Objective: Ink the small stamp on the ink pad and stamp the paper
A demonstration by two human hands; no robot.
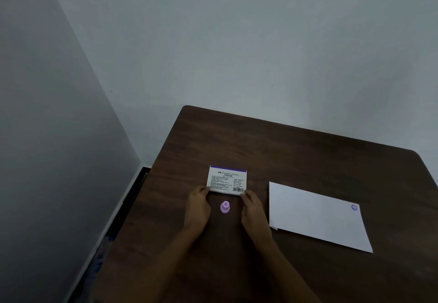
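Note:
A closed white ink pad box [227, 180] with printed text and a purple top edge lies on the dark wooden table [296, 151]. My left hand [198, 208] pinches its near left corner, and my right hand [252, 210] pinches its near right corner. The small lilac stamp [225, 207] stands upright on the table between my two hands, touched by neither. To the right lies a white sheet of paper [315, 217] with one purple stamp mark [354, 207] near its far right corner.
The table's left edge runs close to a grey wall, with a dark gap [123, 208] down to the floor. A pale wall rises behind the table's far edge.

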